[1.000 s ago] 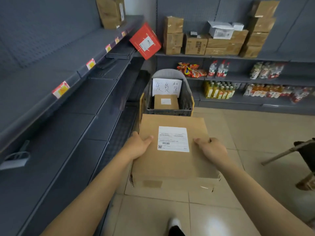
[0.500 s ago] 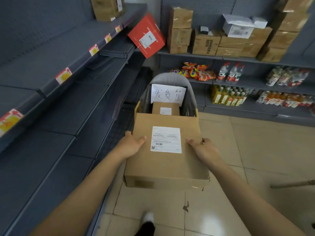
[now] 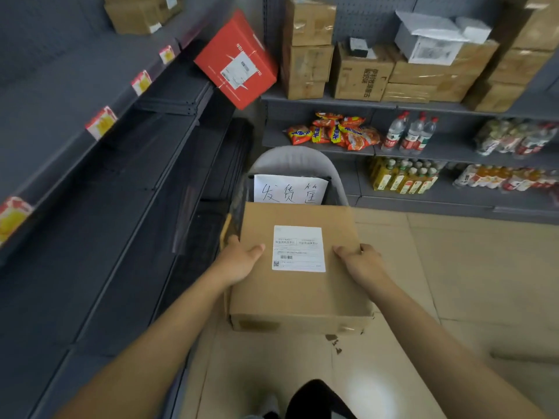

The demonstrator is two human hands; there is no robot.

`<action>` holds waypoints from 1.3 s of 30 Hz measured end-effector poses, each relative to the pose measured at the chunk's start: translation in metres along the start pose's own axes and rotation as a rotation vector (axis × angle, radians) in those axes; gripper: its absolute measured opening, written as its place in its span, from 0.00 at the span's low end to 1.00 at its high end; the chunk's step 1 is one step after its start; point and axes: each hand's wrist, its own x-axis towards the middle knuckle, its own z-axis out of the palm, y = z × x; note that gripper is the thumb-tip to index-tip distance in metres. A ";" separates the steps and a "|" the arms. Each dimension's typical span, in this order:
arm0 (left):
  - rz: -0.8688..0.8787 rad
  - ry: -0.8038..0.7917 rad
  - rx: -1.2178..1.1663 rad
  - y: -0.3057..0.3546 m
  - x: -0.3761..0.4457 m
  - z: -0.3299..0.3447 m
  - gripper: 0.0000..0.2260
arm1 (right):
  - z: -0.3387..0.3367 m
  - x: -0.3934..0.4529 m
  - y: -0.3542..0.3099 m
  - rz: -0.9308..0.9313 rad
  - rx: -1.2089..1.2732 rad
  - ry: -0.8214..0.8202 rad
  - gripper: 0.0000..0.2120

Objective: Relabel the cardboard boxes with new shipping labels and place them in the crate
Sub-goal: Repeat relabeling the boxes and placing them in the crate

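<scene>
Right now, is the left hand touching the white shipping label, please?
Apart: the head view shows bare cardboard between the left hand and the shipping label.

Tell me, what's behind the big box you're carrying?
Behind the cardboard box held by both hands stands the crate, with a handwritten paper sign on its back wall. The box covers the crate's inside, so what lies in it cannot be seen.

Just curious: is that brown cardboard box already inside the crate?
Not yet. Both hands hold the brown cardboard box in the air, in front of the dark plastic crate.
</scene>
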 end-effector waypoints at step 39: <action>-0.510 -0.174 -0.051 -0.015 0.401 0.081 0.29 | 0.168 0.380 -0.018 0.392 -0.328 -0.277 0.34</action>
